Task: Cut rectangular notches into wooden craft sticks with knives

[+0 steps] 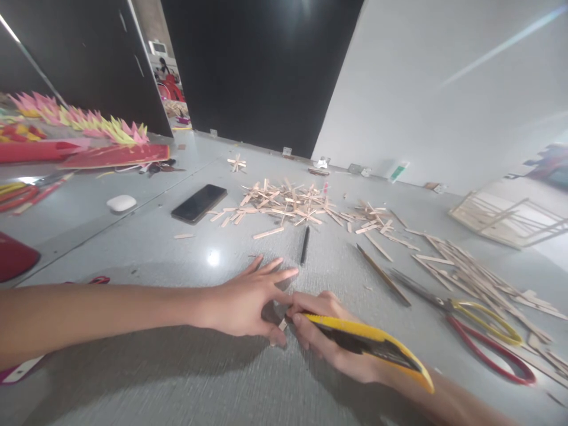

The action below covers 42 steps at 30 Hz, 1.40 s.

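Observation:
My right hand [326, 316] is closed round a yellow-and-black utility knife [370, 337], whose handle slants back over the wrist. Its front end points at a small pale wood piece [283, 323] on the grey surface. My left hand [248, 299] lies palm down with the fingers spread. The left thumb and forefinger sit on either side of that small piece; whether they press on it is hard to see. The forefinger almost meets the tips of my right hand. Just beyond the hands lies a black pen [305, 245].
A pile of short wooden strips [288, 201] lies ahead, beside a phone [199, 203] and a white case [121, 203]. To the right are scissors [448, 305], a brown stick [384, 275], long strips [479, 275] and a stick frame [510, 222]. Colourful paper pieces [89, 121] stand left.

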Motion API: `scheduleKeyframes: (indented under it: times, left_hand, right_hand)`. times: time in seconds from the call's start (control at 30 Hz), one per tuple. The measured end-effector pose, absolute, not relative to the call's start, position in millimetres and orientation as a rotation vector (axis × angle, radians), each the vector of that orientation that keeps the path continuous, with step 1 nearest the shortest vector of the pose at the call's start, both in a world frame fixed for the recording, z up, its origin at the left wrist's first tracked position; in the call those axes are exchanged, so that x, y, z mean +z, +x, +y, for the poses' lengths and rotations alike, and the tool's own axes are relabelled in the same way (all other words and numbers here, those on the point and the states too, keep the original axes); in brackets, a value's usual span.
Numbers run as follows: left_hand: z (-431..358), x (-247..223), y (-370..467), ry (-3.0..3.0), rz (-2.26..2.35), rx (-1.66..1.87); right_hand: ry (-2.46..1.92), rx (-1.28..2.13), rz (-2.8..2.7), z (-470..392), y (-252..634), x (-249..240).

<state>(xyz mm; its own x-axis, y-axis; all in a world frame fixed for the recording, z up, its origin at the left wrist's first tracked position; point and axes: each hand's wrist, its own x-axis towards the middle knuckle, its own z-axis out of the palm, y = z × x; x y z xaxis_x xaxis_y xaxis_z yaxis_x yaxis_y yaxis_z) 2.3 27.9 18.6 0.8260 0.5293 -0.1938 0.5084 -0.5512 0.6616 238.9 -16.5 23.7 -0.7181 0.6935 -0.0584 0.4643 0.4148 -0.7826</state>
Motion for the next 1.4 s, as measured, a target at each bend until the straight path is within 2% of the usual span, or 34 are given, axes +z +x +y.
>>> scheduleKeyframes:
  times: [0.47, 0.77, 1.4]
  left_hand:
    - [28, 23, 3, 2.268, 0.738, -0.018]
    - [26, 15, 0, 2.247, 0.693, 0.087]
    - [26, 17, 0, 2.284, 0.717, 0.031]
  right_hand:
    - [-1.101, 1.248, -2.291, -22, 240, 15]
    - [-1.144, 1.386, -2.089, -26, 242, 3]
    - [-1.178, 1.375, -2.08, -26, 237, 10]
